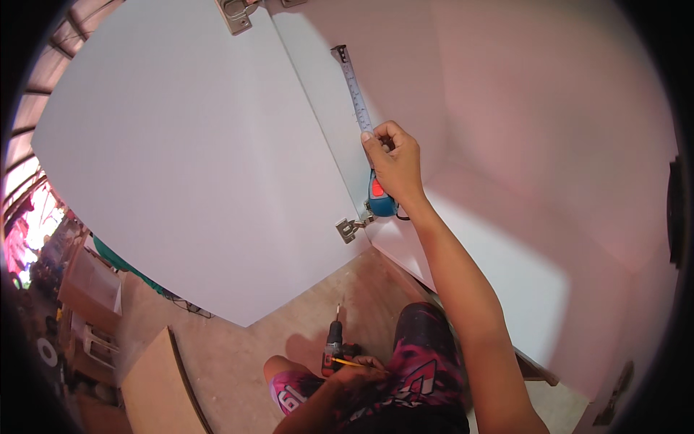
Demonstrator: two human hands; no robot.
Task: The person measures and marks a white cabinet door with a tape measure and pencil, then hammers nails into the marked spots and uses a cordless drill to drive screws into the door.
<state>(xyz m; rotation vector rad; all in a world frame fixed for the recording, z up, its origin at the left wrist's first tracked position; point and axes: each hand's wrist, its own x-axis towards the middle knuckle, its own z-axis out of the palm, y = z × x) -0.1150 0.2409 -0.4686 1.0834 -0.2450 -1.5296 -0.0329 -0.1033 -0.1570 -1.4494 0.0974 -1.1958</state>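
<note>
Evidently the right hand (394, 160) is clenched around the tape (381, 205), just to the right of the door (188, 145). Its thumb and fingers pinch the blade (356, 98) near the case, and the case hangs beneath the fist, beside the door's lower hinge (348, 230). The blade runs up along the door's hinged edge, over the pale inner face of the cabinet (520, 94), and its hook (340, 52) lies at the top, apart from the door. Whether the hook bears on anything, I cannot tell.

Below the door, over the lap, the left hand (360, 372) is curled around a pencil (347, 362). The pencil crosses in front of a drill (333, 347), which points its bit up toward the door; whether that hand also grips the drill is unclear.

The door stands open with 2 hinges in sight: the lower, whose arm reaches over to the cabinet, and the upper (238, 17), cut by the rim of the view. So the hanging of the door looks well advanced, with the hinge cups in place. The measuring seems under way, the blade drawn out by a short length. Marking is probably left: the pencil is away from the cabinet, and no pencil line can be made out beside the blade. Any drilling likely remains too, as the drill is down below the door.

Farther out, a board (163, 383) lies on the floor (242, 354), below and left of the door.
</note>
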